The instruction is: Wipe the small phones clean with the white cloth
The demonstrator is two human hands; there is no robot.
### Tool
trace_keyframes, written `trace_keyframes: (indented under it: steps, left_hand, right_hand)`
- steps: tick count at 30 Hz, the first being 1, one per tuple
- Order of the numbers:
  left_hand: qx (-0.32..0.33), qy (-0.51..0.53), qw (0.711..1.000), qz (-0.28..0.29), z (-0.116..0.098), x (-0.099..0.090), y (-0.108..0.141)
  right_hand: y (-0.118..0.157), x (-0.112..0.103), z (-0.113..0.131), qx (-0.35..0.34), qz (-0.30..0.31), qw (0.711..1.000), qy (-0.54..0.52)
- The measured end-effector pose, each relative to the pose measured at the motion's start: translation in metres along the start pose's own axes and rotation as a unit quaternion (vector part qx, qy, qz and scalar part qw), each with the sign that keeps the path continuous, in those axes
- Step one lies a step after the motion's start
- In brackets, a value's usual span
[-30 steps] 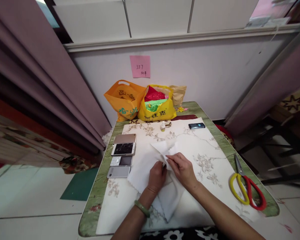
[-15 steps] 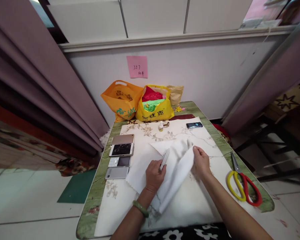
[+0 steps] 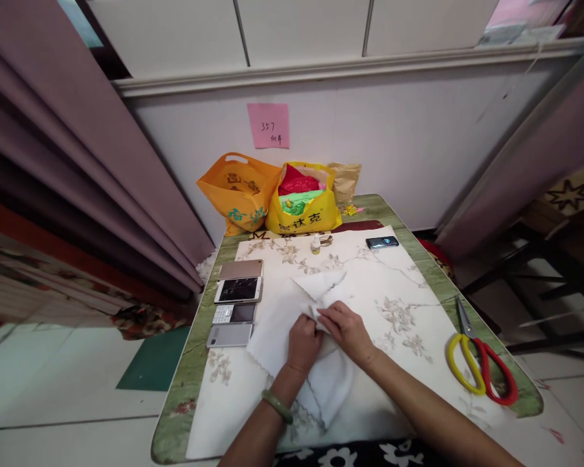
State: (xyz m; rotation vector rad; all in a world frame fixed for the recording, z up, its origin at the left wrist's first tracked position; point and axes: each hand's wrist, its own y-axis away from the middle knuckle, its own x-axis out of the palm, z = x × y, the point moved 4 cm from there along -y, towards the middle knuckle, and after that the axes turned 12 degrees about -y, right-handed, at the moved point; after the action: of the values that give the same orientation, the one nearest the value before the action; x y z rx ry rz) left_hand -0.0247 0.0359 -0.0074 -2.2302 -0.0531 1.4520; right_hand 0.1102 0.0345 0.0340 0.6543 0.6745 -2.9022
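A white cloth with a wavy edge lies spread and folded over the middle of the table mat. My left hand is closed on a slim, silvery thing that looks like a phone, now almost wholly hidden by cloth and fingers. Against it, my right hand pinches a fold of the same cloth, thumb and fingers pressed together close to the left knuckles. To the left of the cloth lie a gold phone, a white phone with a dark screen, a keypad phone and a silver phone.
Scissors with yellow and red handles lie at the right. A dark phone and a small bottle are farther back. An orange bag, a yellow bag and a brown pouch line the table's far edge.
My right hand has moved left, bringing its lifted part of the cloth over to my left hand. The slim silvery thing, visible before, is now mostly covered. The view has shifted slightly.
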Motion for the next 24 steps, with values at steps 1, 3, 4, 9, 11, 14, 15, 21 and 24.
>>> trace_keyframes:
  steps: [1, 3, 4, 9, 11, 14, 15, 21, 24]
  left_hand:
    - [0.001, 0.016, 1.0, 0.004, -0.002, -0.002, -0.001]
    - [0.005, 0.049, 0.999, 0.013, -0.005, -0.007, -0.004]
    - [0.006, 0.059, 0.998, 0.018, -0.007, -0.009, -0.006]
    - [0.016, 0.046, 0.999, 0.014, -0.01, -0.012, -0.007]
    - [0.027, 0.021, 0.999, 0.006, -0.012, -0.012, -0.006]
    - [0.051, -0.037, 0.998, -0.013, -0.015, -0.014, -0.004]
    - [0.059, -0.05, 0.997, -0.02, -0.016, -0.015, -0.003]
    - [0.061, -0.016, 0.997, -0.053, -0.014, -0.017, 0.0]
    - [0.062, -0.016, 0.997, -0.041, -0.014, -0.016, -0.001]
  right_hand:
    - [-0.002, -0.004, -0.005, 0.008, -0.018, 1.0, 0.012]
    - [-0.01, -0.015, -0.017, 0.026, -0.054, 0.998, 0.035]
    - [-0.014, -0.022, -0.023, 0.037, -0.07, 0.996, 0.046]
    - [-0.024, -0.05, -0.048, 0.121, -0.116, 0.981, 0.093]
    - [-0.021, -0.056, -0.054, 0.15, -0.122, 0.977, 0.09]
    - [-0.012, -0.065, -0.058, 0.171, -0.142, 0.973, 0.064]
    - [-0.009, -0.069, -0.06, 0.183, -0.16, 0.969, 0.047]
    - [0.005, -0.086, -0.079, 0.296, -0.259, 0.908, -0.143]
    - [0.006, -0.088, -0.079, 0.303, -0.296, 0.888, -0.18]
